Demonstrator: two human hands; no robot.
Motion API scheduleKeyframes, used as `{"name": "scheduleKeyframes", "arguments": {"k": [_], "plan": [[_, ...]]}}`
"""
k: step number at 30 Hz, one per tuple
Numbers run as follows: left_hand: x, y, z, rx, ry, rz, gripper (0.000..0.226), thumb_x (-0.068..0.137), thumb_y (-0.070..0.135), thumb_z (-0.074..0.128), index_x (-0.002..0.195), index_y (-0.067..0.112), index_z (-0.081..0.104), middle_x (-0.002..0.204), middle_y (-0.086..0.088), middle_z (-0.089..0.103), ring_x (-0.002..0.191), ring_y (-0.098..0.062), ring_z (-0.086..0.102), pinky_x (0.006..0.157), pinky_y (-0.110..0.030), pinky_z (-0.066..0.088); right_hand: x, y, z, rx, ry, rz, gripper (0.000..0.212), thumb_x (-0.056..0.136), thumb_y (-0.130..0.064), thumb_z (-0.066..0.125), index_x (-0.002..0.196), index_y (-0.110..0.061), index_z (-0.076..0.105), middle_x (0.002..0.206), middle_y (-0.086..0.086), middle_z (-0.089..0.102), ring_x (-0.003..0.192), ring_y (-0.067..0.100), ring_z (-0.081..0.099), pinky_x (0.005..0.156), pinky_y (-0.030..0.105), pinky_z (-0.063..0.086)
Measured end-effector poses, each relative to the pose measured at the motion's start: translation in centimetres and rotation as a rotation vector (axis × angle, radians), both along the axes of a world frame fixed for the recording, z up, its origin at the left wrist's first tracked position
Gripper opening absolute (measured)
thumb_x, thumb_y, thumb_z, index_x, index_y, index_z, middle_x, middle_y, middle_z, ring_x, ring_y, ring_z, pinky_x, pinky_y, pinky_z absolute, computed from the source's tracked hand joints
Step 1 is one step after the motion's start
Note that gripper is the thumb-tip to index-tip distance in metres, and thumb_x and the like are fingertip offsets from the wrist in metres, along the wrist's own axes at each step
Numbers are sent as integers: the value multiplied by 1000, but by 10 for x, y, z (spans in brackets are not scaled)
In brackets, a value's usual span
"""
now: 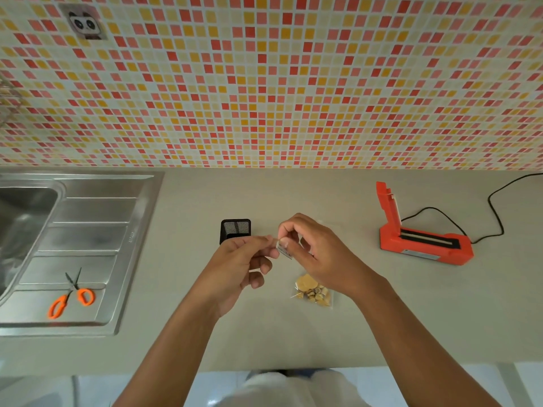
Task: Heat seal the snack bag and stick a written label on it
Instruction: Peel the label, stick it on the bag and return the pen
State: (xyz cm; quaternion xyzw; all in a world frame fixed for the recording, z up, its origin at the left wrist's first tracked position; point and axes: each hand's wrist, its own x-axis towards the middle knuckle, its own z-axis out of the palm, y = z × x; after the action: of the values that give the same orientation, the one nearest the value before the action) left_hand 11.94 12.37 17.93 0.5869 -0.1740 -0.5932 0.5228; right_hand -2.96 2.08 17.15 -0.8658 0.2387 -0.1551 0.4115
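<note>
A clear snack bag (pixel 313 292) with yellow and tan pieces lies flat on the grey counter (pixel 264 333), just below my hands. Above it, my left hand (pixel 244 259) and my right hand (pixel 317 248) meet, both pinching a small white label (pixel 284 250) with dark writing between thumbs and fingertips. The label is held in the air, apart from the bag. An orange heat sealer (pixel 420 230) stands at the right with its lid raised, a black cable (pixel 496 207) trailing from it.
A black mesh pen holder (pixel 235 230) stands behind my left hand. A steel sink (pixel 26 218) and draining board fill the left, with orange-handled scissors (pixel 72 295) on the board. A tiled wall (pixel 264 83) closes the back. The counter's front edge runs near my forearms.
</note>
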Motion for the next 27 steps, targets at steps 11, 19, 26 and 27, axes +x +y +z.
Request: {"name": "scheduleKeyframes", "arguments": {"k": [11,19,26,27], "plan": [[6,-5,3,-15,-4,-63,20,90,19,65,73,15,73,79,-5,68,53,-11,46,45,-24,33,1,-8,0,-59,-62,-2,6,99,-16,57,95,-16,62,91,-10,55,88,5,51,78,10,36],[8,-15,1,46,-105,-40,15,89,12,59,78,7,68,72,-6,64,50,-12,42,47,-26,28,6,-12,-4,-73,-33,20,8,100,-21,55,93,-19,59,91,-16,52,92,8,51,79,9,34],[8,-28,0,60,-180,-78,19,88,9,52,72,6,61,65,-4,55,50,-12,42,47,-27,26,7,-20,-4,-67,15,30,7,100,-19,55,95,-20,58,95,-11,53,95,10,51,79,9,33],[8,-30,-1,59,-184,-89,18,88,9,51,73,5,61,64,-3,55,50,-12,42,47,-28,25,7,-21,-4,-68,17,28,7,100,-19,55,95,-21,58,95,-11,53,95,10,51,79,8,33]]}}
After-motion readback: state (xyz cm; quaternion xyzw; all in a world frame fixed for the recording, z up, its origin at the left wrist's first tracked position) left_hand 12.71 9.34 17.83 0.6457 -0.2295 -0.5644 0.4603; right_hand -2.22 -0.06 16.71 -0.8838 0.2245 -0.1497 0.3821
